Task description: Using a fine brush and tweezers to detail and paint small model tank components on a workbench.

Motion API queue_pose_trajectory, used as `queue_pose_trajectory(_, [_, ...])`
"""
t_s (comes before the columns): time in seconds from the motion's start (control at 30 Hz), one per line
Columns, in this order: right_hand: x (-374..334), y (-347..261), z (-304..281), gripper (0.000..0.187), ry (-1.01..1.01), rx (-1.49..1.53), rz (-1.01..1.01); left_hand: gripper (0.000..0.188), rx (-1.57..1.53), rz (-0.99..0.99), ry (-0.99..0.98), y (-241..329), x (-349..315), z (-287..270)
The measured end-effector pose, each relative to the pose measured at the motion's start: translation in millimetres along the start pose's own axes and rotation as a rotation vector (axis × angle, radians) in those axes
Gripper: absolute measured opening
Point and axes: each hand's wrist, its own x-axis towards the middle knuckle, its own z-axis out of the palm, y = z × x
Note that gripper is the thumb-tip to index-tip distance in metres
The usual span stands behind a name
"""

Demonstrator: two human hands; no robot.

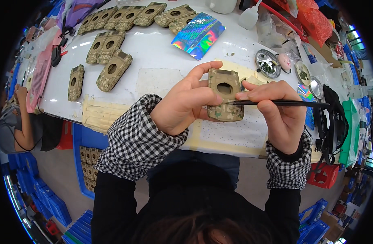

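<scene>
My left hand [184, 97] is closed around a camouflage model tank hull [226, 112] with a round hole in its top, held above the table. Between the fingers of my right hand [282, 112] is a pair of black tweezers [290, 103]. The tweezer tips touch or nearly touch the hull's top, just below the hole. Whether they pinch a small part is too small to make out. Near my right hand, a round metal dish [263, 70] contains small dark green pieces.
More camouflage hulls [114, 70] stand at the left and along the far side. A shiny holographic pouch [198, 35] and a white squeeze bottle [249, 17] lie beyond my hands. A blue crate [77, 140] with hulls is below left. Another person [21, 122] sits at the far left.
</scene>
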Motion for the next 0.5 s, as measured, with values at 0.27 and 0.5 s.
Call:
queue_pose_trajectory(0.27, [0.4,-0.9,-3.8,0.017,-0.082,-0.079,-0.018,0.073,0.004,0.001,0.003,0.8,-0.2,0.8])
queue_pose_trajectory(0.5, [-0.1,-1.0,-2.8,0.017,-0.072,-0.068,-0.008,0.073,0.015,-0.004,0.011,0.5,-0.3,0.6])
